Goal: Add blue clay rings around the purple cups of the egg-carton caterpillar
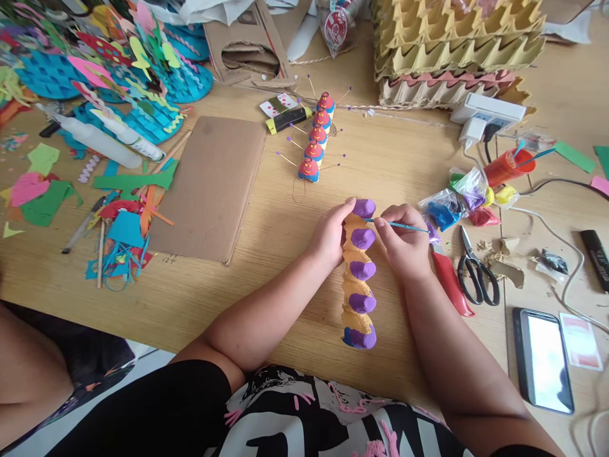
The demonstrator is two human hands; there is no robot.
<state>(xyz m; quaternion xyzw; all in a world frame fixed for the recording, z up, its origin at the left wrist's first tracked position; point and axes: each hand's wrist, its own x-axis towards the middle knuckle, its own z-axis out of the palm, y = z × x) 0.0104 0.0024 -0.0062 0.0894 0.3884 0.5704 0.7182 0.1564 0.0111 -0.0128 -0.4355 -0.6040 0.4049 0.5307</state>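
A strip of egg carton (pixel 356 254) with several purple-covered bumps and yellowish gaps runs lengthwise in front of me; its nearest bump also shows blue on the left side. My left hand (pixel 333 235) grips its upper left edge, thumb on the far end near the top bump. My right hand (pixel 403 244) pinches a thin blue stick (pixel 402 225), whose tip touches the strip just below the top purple bump. Beyond the hands stands a finished-looking row of red and blue bumps (pixel 314 149) with faces and purple-tipped pins sticking out.
Cardboard (pixel 209 184) lies left, beside paper scraps (pixel 126 228) and glue bottles (pixel 104 136). Egg trays (pixel 457 51) and a power strip (pixel 490 111) are at the back right. Scissors (pixel 476 273), a red cutter (pixel 450 279), clay bags (pixel 445 209), an orange cup (pixel 509 168) and a phone (pixel 545 362) lie right.
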